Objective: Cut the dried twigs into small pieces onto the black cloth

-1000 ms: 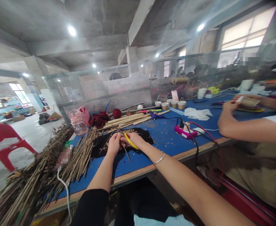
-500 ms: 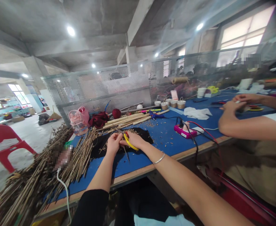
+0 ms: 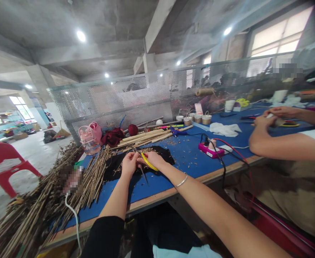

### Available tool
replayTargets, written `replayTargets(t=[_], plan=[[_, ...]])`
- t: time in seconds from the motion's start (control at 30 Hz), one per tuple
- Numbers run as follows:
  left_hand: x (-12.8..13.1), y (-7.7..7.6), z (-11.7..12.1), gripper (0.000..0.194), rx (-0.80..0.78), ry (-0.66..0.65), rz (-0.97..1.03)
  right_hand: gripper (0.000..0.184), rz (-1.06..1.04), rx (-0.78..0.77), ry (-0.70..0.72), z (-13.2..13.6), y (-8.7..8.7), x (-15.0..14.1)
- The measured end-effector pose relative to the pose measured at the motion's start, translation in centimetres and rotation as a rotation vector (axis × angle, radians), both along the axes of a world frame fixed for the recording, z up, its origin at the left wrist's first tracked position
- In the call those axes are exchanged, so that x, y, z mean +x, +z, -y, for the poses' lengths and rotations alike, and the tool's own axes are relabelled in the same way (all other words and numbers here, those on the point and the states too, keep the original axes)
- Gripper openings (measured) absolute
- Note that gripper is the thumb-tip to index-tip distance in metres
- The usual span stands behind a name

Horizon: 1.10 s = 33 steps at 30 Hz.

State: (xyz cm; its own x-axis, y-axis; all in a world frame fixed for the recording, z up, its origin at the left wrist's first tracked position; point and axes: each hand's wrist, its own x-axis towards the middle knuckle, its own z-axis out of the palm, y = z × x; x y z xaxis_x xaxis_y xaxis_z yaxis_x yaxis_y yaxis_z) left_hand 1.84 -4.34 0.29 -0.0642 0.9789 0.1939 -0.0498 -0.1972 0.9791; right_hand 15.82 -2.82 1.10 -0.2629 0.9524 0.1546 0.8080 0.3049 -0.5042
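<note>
My left hand (image 3: pixel 129 164) is closed around a thin dry twig (image 3: pixel 143 175) that slants down across the blue table (image 3: pixel 189 161). My right hand (image 3: pixel 154 159) grips yellow-handled cutters (image 3: pixel 147 162) right beside it, the two hands touching over a black cloth (image 3: pixel 119 165) strewn with small cuttings. A metal bangle sits on my right wrist.
A big heap of dry stalks (image 3: pixel 39 200) covers the table's left end. Thicker sticks (image 3: pixel 146 137), a pink basket (image 3: pixel 89 137), a pink power strip (image 3: pixel 212 150) with cables and small woven cups (image 3: pixel 197 119) lie beyond. Another person's hands (image 3: pixel 267 120) work at the right. A mesh screen (image 3: pixel 135 100) backs the table.
Almost nothing: my hands stay together on the twig and cutters, shifting only slightly. The person at the right has lowered the piece held between their hands.
</note>
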Motion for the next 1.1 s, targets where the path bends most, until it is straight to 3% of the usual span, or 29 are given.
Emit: replayTargets(t=[0.47, 0.77, 1.1], plan=[[-0.2, -0.6, -0.4, 0.038, 0.014, 0.011, -0.081, 0.064, 0.062, 0.119, 0.015, 0.1, -0.4, 0.1], [-0.1, 0.4, 0.4, 0.034, -0.137, -0.104, 0.013, 0.056, -0.016, 0.094, -0.069, -0.1, 0.0, 0.3], [-0.4, -0.1, 0.0, 0.032, -0.058, -0.119, -0.050, 0.059, -0.085, 0.102, 0.005, -0.3, -0.6, 0.3]])
